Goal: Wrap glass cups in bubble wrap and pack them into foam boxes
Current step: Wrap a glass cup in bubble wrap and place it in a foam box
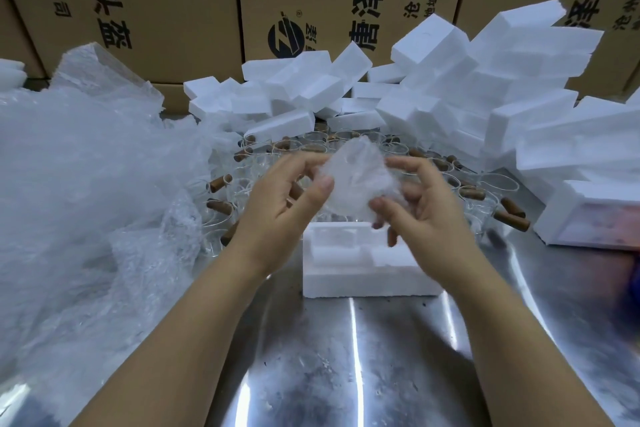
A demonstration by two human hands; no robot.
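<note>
Over a steel table [346, 357], the left hand [287, 191] and right hand [422, 204] are curling their fingers round a bubble-wrapped glass cup [356, 180], seemingly finishing the wrap, just above the near open foam box [363, 263], whose hollow it likely needs lowering into.

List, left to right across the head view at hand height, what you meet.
The bubble wrap heap → left hand → wrapped cup, held between both hands → right hand → stacked foam boxes.
</note>
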